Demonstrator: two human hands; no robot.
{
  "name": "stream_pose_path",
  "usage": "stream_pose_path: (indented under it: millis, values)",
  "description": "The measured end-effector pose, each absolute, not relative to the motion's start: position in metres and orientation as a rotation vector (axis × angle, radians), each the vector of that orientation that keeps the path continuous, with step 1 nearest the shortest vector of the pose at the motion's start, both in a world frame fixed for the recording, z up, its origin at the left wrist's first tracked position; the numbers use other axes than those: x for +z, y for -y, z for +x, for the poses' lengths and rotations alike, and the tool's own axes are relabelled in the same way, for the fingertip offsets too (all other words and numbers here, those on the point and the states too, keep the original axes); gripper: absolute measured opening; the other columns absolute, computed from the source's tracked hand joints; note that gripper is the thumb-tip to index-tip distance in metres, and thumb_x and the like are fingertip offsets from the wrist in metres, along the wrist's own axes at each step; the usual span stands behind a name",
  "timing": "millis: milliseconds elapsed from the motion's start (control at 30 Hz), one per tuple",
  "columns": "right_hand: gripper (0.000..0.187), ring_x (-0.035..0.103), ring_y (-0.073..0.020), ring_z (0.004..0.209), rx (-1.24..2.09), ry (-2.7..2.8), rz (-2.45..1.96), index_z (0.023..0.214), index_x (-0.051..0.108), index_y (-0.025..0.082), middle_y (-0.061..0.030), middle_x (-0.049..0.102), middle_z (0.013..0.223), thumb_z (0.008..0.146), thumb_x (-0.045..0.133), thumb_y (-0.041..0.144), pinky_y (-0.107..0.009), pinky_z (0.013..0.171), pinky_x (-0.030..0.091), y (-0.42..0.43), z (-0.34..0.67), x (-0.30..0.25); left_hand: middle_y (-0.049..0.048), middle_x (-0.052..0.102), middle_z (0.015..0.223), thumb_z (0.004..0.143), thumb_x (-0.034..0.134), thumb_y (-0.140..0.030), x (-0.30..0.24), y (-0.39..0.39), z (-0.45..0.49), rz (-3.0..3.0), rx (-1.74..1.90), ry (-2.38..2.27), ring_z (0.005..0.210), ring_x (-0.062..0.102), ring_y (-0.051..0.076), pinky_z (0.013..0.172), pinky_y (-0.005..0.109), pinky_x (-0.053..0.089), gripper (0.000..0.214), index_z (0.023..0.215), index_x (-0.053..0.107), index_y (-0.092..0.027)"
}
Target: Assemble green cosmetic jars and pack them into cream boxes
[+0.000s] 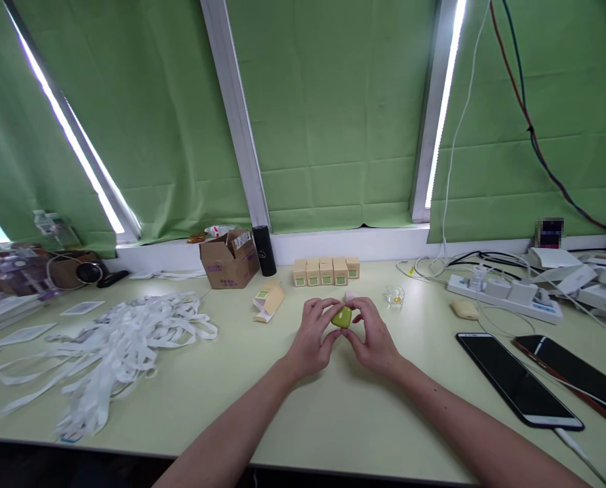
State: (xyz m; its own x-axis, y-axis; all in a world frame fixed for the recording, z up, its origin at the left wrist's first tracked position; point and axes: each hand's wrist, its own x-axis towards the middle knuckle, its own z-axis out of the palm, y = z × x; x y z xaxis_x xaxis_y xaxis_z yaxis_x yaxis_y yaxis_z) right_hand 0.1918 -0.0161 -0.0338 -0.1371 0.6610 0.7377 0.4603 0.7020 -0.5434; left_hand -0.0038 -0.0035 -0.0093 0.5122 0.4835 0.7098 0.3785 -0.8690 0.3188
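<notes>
A small, glossy green rounded case [341, 317] is held between my two hands over the middle of the table. My left hand [313, 337] pinches it from the left with thumb and fingertips. From the right, my right hand [371, 339] grips its edge the same way. Just behind the case is a small pale pink object [350, 296], partly hidden by my fingers; its kind is not clear. An opened small cardboard box [269, 302] lies to the left of my hands. Beyond them stand several little kraft boxes [326, 272] with green labels.
White straps [135, 332] lie heaped at the left. A brown carton [229, 261] and black cylinder [264, 251] stand at the back. To the right are a clear little cup [395, 295], beige case [464, 310], power strip [506, 298], phone [519, 379] and loose cables.
</notes>
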Motion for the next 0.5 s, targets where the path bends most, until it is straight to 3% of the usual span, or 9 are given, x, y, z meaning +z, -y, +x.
stream_pose_path:
  millis: [300, 500]
  values:
    - [0.042, 0.056, -0.0297, 0.118, 0.161, 1.842, -0.871, 0.135, 0.051, 0.029, -0.0124, 0.060, 0.128, 0.094, 0.059, 0.024, -0.045, 0.084, 0.061, 0.016, 0.193, -0.034, 0.0118, 0.062, 0.131, 0.094, 0.063, -0.020, -0.010, -0.001, -0.005, 2.516, 1.233, -0.876, 0.122, 0.047, 0.031, 0.105, 0.054, 0.046, 0.054, 0.146, 0.050, -0.028]
    - [0.038, 0.057, -0.0297, 0.116, 0.050, 1.784, -0.985, 0.134, 0.053, 0.025, -0.0115, 0.065, 0.123, 0.097, 0.053, 0.020, -0.049, 0.092, 0.057, 0.004, 0.200, -0.036, 0.0083, 0.066, 0.122, 0.082, 0.073, -0.016, -0.015, -0.008, -0.004, 2.177, 1.366, -1.056, 0.122, 0.052, 0.028, 0.106, 0.048, 0.046, 0.046, 0.126, 0.062, -0.027]
